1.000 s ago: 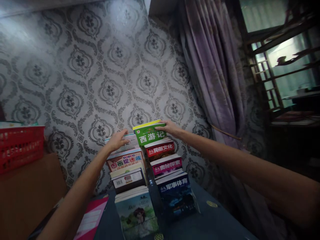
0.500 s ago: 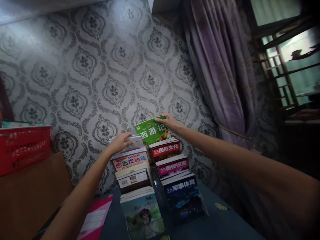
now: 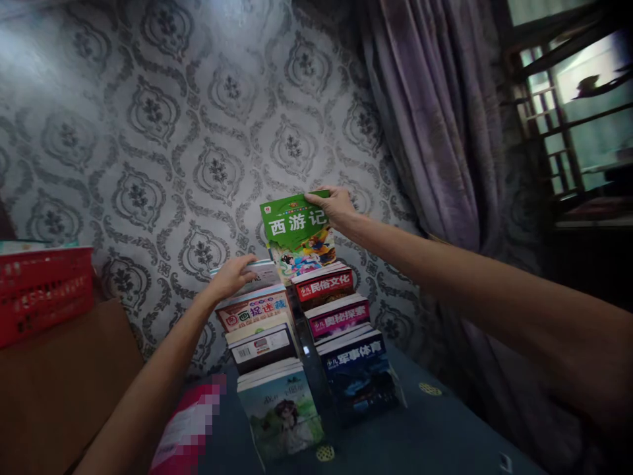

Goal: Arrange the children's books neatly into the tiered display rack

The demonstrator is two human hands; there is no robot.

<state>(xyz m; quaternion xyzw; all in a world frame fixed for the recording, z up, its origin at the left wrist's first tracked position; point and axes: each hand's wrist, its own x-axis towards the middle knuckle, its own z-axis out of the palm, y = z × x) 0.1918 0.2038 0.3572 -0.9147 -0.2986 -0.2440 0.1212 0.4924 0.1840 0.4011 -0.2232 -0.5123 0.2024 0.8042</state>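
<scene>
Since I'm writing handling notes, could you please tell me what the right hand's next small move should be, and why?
Probably a slight lift of the green book: the right hand grips its upper corner, and its bottom edge seems hidden behind the red book.

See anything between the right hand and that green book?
Nothing visible: the right hand directly grips the green 西游记 book. The red 民俗文化 book overlaps only its lower part.
</scene>
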